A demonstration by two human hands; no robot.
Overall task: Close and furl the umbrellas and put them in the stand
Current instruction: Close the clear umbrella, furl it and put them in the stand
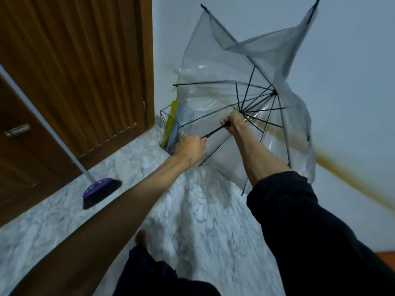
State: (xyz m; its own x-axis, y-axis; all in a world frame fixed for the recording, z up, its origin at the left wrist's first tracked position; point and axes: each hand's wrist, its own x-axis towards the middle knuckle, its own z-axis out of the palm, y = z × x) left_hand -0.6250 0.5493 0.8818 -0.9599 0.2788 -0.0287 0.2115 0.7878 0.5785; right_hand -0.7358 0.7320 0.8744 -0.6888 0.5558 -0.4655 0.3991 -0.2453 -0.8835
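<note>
Marble-patterned floor [53,218]. Brown wooden door [81,67]. Clear plastic umbrella with black ribs [215,67], half collapsed, held mid-air. Black wire stand [165,122] in corner, holding yellow and blue umbrellas [172,120]. Purple-headed broom [100,190]. Left hand [190,149], right hand [234,122]: each grip clamped on the shaft.

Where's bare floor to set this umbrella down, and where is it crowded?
Bare marble floor runs between the broom and the umbrella, toward the foot. The corner is crowded: the stand by the door already holds folded umbrellas.
</note>
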